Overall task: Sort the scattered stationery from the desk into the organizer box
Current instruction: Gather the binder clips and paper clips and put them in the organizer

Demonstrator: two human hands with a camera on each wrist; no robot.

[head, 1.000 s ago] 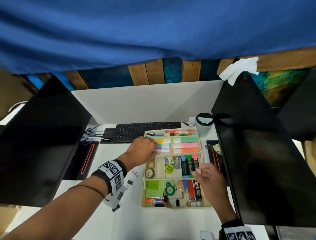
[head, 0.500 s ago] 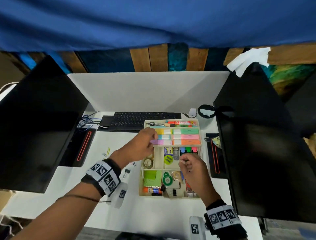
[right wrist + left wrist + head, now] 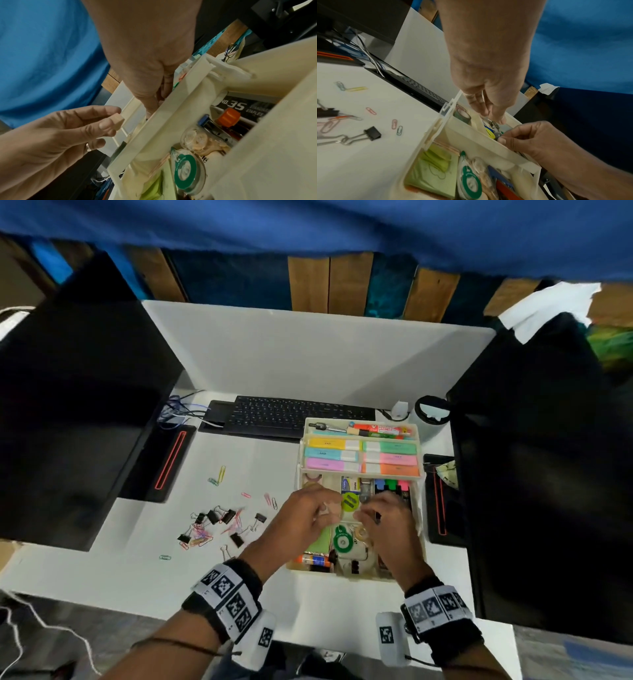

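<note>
While both hands hover over the middle row of the organizer box [image 3: 359, 422], sorting looks mid-way. Left hand [image 3: 308, 517]: pinching a small pale block [image 3: 118, 119], perhaps an eraser, between thumb and fingertips, held just above the tray's left compartments, probably ready to drop in. Right hand [image 3: 383, 518]: fingers curled together, reaching down behind a divider by the yellow-green disc [image 3: 350, 501]; whether anything is clamped there, cannot tell. Still scattered on the white desk [image 3: 102, 570], left of the box: binder clips [image 3: 219, 517] and coloured paper clips [image 3: 270, 501], well apart from any compartment, so awaiting collection. Far row already packed with pastel sticky-note pads [image 3: 332, 453].
</note>
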